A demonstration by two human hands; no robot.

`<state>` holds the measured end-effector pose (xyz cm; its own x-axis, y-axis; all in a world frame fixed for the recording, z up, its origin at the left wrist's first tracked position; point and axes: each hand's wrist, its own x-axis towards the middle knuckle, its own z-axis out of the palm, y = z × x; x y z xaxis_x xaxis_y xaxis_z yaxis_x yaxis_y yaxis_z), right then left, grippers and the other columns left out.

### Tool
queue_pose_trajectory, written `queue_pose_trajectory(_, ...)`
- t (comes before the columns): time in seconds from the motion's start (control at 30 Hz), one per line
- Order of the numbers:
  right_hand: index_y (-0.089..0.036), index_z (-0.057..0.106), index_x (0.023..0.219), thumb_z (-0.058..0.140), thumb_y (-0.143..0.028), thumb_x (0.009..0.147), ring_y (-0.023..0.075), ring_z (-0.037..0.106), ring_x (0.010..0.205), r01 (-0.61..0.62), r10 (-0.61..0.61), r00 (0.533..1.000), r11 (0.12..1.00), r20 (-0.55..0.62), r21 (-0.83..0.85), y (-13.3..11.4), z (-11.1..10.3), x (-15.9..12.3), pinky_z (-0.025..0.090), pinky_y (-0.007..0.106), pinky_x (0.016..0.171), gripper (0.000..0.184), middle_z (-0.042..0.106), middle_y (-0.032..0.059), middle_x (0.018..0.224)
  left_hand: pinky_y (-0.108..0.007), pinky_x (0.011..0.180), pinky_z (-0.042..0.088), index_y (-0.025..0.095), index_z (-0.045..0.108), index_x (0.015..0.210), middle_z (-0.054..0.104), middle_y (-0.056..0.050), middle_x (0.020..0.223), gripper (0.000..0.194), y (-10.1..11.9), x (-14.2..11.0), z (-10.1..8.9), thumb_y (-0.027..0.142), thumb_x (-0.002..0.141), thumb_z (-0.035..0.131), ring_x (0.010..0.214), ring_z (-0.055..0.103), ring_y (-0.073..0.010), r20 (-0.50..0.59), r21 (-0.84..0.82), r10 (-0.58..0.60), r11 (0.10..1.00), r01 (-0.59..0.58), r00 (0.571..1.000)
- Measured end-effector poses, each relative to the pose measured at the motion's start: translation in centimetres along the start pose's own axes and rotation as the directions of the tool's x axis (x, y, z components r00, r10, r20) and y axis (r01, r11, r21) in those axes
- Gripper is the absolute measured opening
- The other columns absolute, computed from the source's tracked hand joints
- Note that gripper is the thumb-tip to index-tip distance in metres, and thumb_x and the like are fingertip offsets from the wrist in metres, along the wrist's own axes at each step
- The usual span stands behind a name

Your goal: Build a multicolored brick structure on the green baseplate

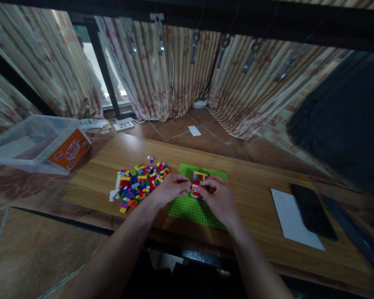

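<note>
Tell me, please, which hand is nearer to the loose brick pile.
Left. The left hand is beside the right edge of the loose brick pile; the right hand is farther right, over the green baseplate.

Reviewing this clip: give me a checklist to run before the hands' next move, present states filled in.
1. Flat green studded plastic baseplate lying on the brown wooden table: ok.
2. Multicoloured plastic brick block on the baseplate: ok.
3. Whole block in view: not ok; the right hand covers part.
4. Left hand holding a brick: cannot tell.
5. Loose multicoloured plastic brick pile left of the baseplate: ok.
</note>
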<state>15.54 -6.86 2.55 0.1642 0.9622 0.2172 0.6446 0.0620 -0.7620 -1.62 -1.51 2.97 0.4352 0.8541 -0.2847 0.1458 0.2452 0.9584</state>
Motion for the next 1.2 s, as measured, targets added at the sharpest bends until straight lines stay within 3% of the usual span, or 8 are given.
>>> queue_pose_trajectory(0.2,-0.024,0.072,0.072,0.073,-0.029,0.075,0.0239,0.06,0.093,-0.017,0.017,1.0,1.0,-0.006,-0.002,0.1,0.5,0.1,0.044,0.044,0.089,0.006,0.066,0.0047,0.091,-0.02,0.053,0.04,0.015,0.063,0.072,0.061,0.002,0.062,0.016,0.6,0.3,-1.9,0.031,0.074,0.064,0.053,0.05,-0.008,-0.079,0.042,0.064,0.997,-0.061,0.995)
queue_pose_trajectory(0.4,-0.024,0.072,0.07,0.072,-0.034,0.075,0.0238,0.061,0.087,-0.007,0.007,1.0,1.0,0.003,0.015,0.8,0.7,0.3,0.046,0.043,0.083,0.011,0.065,0.0046,0.088,-0.022,0.055,0.041,0.014,0.068,0.073,0.063,0.0,0.065,0.022,1.5,-2.2,-8.8,0.037,0.071,0.068,0.059,0.052,-0.0109,-0.189,0.231,0.181,0.964,-0.135,0.965)
queue_pose_trajectory(0.47,-0.025,0.072,0.069,0.072,-0.036,0.075,0.0236,0.061,0.085,0.016,-0.016,1.0,1.0,0.015,0.022,1.0,0.7,0.4,0.047,0.042,0.082,0.013,0.066,0.0043,0.087,-0.022,0.055,0.042,0.014,0.07,0.078,0.065,-0.001,0.067,0.026,1.7,-3.2,-11.0,0.039,0.07,0.069,0.059,0.054,-0.0123,-0.333,0.287,0.194,0.953,-0.097,0.923)
queue_pose_trajectory(0.53,-0.025,0.072,0.07,0.071,-0.038,0.076,0.024,0.062,0.085,0.036,-0.036,0.999,0.999,0.02,0.023,1.2,0.6,0.4,0.047,0.043,0.082,0.015,0.067,0.0043,0.086,-0.023,0.056,0.043,0.014,0.071,0.078,0.067,-0.002,0.068,0.024,1.5,-3.6,-12.0,0.036,0.068,0.069,0.061,0.056,-0.0139,-0.399,0.368,0.218,0.928,-0.062,0.891)
queue_pose_trajectory(0.67,-0.026,0.073,0.072,0.067,-0.043,0.08,0.0251,0.062,0.084,0.047,-0.047,0.999,0.998,0.015,0.032,1.6,0.4,0.3,0.048,0.044,0.08,0.019,0.067,0.0047,0.085,-0.024,0.062,0.046,0.015,0.074,0.073,0.07,-0.001,0.068,0.016,0.8,-2.8,-11.2,0.025,0.064,0.065,0.065,0.06,-0.0152,-0.287,0.542,0.263,0.837,-0.07,0.921)
queue_pose_trajectory(1.0,-0.024,0.072,0.074,0.058,-0.044,0.085,0.0262,0.061,0.086,0.037,-0.039,0.998,0.999,0.043,0.04,1.2,-0.2,0.2,0.046,0.045,0.081,0.026,0.068,0.007,0.088,-0.031,0.08,0.05,0.023,0.078,0.084,0.077,-0.004,0.088,0.03,0.5,-1.7,-8.1,0.009,0.065,0.061,0.083,0.069,-0.0224,-0.073,0.818,0.294,0.564,-0.111,0.953)
queue_pose_trajectory(1.2,-0.024,0.071,0.074,0.059,-0.043,0.085,0.025,0.061,0.084,0.045,-0.046,0.998,0.998,0.036,0.037,1.1,-0.2,0.3,0.046,0.043,0.082,0.025,0.067,0.0063,0.086,-0.03,0.078,0.049,0.021,0.076,0.072,0.076,-0.005,0.079,0.025,0.3,-1.4,-8.1,0.005,0.068,0.057,0.08,0.068,-0.0219,-0.076,0.849,0.299,0.52,-0.095,0.951)
